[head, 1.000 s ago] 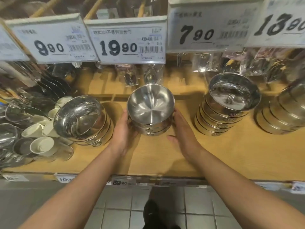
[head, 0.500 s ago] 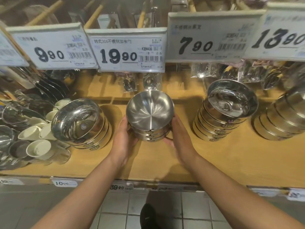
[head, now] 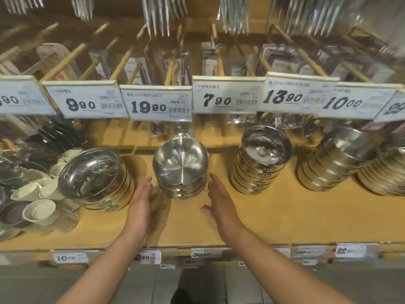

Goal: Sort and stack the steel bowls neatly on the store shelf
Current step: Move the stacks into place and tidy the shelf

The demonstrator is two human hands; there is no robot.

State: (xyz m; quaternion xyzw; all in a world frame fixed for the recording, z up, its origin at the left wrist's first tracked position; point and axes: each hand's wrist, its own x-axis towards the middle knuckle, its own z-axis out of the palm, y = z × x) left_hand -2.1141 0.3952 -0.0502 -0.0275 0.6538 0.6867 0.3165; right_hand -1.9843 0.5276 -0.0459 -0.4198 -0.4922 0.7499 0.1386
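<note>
A short stack of steel bowls (head: 180, 170) stands in the middle of the wooden shelf (head: 274, 218), tilted toward me. My left hand (head: 143, 202) hovers just left of the stack with straight fingers, a small gap from it. My right hand (head: 221, 200) hovers just right of it, fingers straight, thumb spread, also apart from the bowls. Neither hand holds anything. Another stack of wider steel bowls (head: 96, 178) leans at the left. A taller stack (head: 263, 159) stands at the right, and further stacks (head: 341, 159) sit beyond it.
White ceramic cups (head: 39, 210) and dark dishes crowd the shelf's left end. Price tags (head: 157, 103) hang in a row above the bowls, with packaged utensils on wooden pegs behind. The shelf's front edge (head: 197, 253) carries small price labels. Grey floor tiles lie below.
Both hands have let go of the middle bowl stack and drawn back toward me. The stack stays on the shelf. My view has tilted up and pulled back.
</note>
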